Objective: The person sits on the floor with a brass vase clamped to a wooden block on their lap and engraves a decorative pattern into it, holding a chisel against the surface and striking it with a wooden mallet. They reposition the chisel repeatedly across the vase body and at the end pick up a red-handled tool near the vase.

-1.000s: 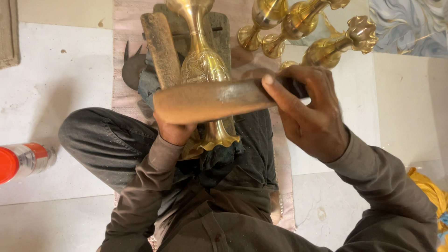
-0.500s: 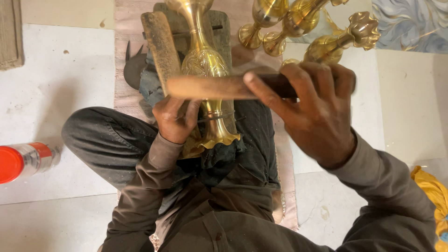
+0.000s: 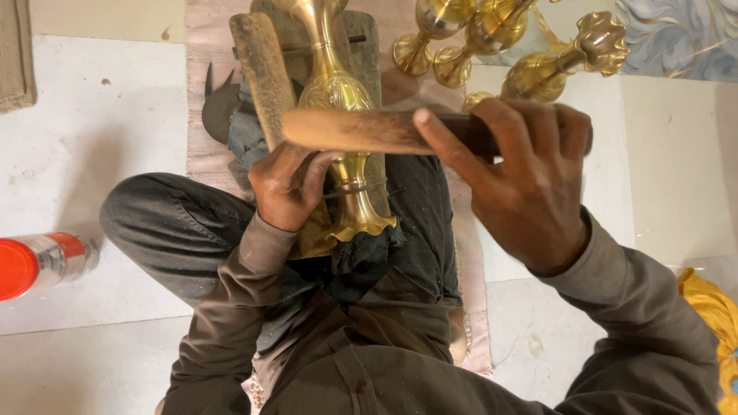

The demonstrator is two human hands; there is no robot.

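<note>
A tall brass vase [image 3: 337,100] lies along my lap, its flared foot toward me and its neck pointing away. My left hand [image 3: 286,184] grips the vase's narrow stem just above the foot. My right hand [image 3: 523,180] is closed on the dark handle end of a flat wooden tool [image 3: 357,131]. The tool lies crosswise over the vase's body; I cannot tell whether it touches the brass. A worn wooden block [image 3: 265,73] stands slanted to the left of the vase.
Several finished brass vases [image 3: 492,46] lie on the floor at the upper right. A red-capped bottle [image 3: 38,263] lies on the white tiles at the left. A yellow cloth [image 3: 711,323] shows at the right edge. A pink mat [image 3: 211,92] lies under my legs.
The wooden tool has risen and slid rightward across the vase with my right hand. My left hand's fingers have shifted higher on the stem.
</note>
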